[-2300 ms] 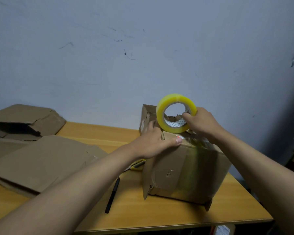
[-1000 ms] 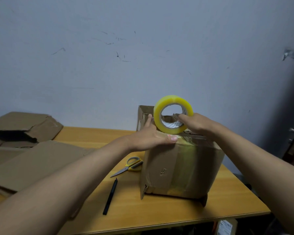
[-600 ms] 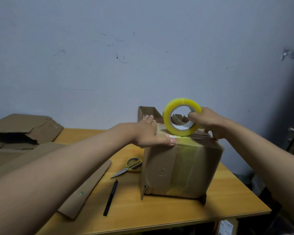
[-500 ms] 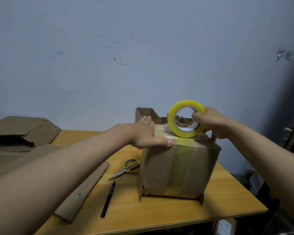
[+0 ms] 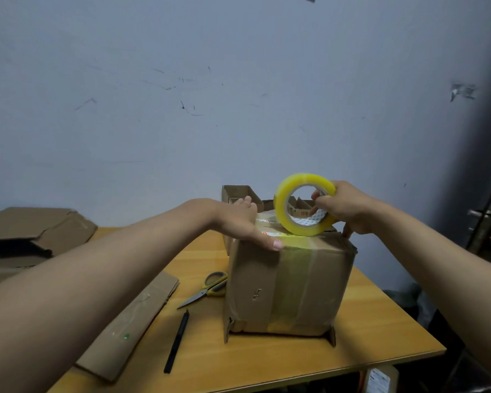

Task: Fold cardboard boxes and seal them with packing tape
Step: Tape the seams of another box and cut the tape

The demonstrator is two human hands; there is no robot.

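A brown cardboard box (image 5: 289, 287) stands on the wooden table (image 5: 267, 358), with a strip of clear tape running down its front and over its top edge. My left hand (image 5: 243, 222) lies flat on the box top, and its thumb presses the tape at the front edge. A yellow roll of packing tape (image 5: 305, 204) stands upright on the box top. My right hand (image 5: 343, 207) grips the roll, with fingers through its core.
Yellow-handled scissors (image 5: 207, 287) and a black pen (image 5: 177, 340) lie on the table left of the box. Flattened cardboard (image 5: 131, 324) lies front left, with more folded boxes (image 5: 31, 231) at far left. A small open box (image 5: 236, 192) stands behind. A door handle (image 5: 488, 219) is at right.
My right hand has rolled the tape further back across the box top. My left hand stays on the top with its thumb on the tape. The camera has shifted slightly.
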